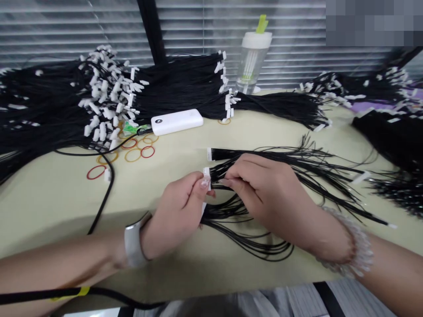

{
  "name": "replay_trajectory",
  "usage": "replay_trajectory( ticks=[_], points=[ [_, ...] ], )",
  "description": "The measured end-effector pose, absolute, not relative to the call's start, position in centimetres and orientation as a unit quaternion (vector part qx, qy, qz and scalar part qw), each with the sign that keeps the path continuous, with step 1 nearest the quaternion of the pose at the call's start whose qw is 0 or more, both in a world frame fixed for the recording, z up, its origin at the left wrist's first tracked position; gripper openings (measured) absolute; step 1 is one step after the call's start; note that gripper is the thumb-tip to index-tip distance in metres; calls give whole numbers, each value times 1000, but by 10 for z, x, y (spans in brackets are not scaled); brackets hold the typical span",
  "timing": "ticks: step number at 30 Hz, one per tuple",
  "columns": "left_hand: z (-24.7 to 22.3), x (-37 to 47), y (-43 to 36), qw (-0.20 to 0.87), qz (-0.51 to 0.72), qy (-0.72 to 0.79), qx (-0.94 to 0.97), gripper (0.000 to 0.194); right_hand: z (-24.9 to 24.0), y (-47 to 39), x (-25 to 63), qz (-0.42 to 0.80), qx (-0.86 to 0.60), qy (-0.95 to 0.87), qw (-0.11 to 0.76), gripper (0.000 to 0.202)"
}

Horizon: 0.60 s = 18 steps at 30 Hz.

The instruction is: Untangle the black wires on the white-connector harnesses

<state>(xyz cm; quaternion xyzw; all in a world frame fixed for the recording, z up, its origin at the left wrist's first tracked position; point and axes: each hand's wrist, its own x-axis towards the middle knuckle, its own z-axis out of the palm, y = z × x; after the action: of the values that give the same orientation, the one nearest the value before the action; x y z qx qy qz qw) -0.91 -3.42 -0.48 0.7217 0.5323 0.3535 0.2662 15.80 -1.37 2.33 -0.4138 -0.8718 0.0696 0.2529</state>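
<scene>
My left hand (180, 209) pinches a small white connector (206, 172) that has black wires coming out of its right side. Close to it on the right, my right hand (267, 189) has its thumb and forefinger pressed together on the thin black wires (220, 171) just behind that connector. Another white connector (209, 154) with its own wires lies just beyond my fingers. Below, a looped bunch of black wires (251, 237) runs out from a white piece partly hidden by my left hand.
Bundles of black cables (185, 83) with white connectors line the back. A white power bank (177, 122), a bottle (253, 61) and rubber bands (133, 154) stand or lie before the blinds. A black cord (109, 189) crosses the table (49, 198) at left.
</scene>
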Motion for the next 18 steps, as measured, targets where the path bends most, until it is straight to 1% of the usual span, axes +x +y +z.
replay_trajectory(
  ticks=[8, 18],
  points=[
    [-2, -8, -35, 286, 348, 532, 716, 31, 23, -14, 157, 95, -395, -878, 254, 15],
    [1, -8, -35, 303, 331, 542, 710, 32, 14, -13, 153, 72, -378, -879, 282, 16]
  ],
)
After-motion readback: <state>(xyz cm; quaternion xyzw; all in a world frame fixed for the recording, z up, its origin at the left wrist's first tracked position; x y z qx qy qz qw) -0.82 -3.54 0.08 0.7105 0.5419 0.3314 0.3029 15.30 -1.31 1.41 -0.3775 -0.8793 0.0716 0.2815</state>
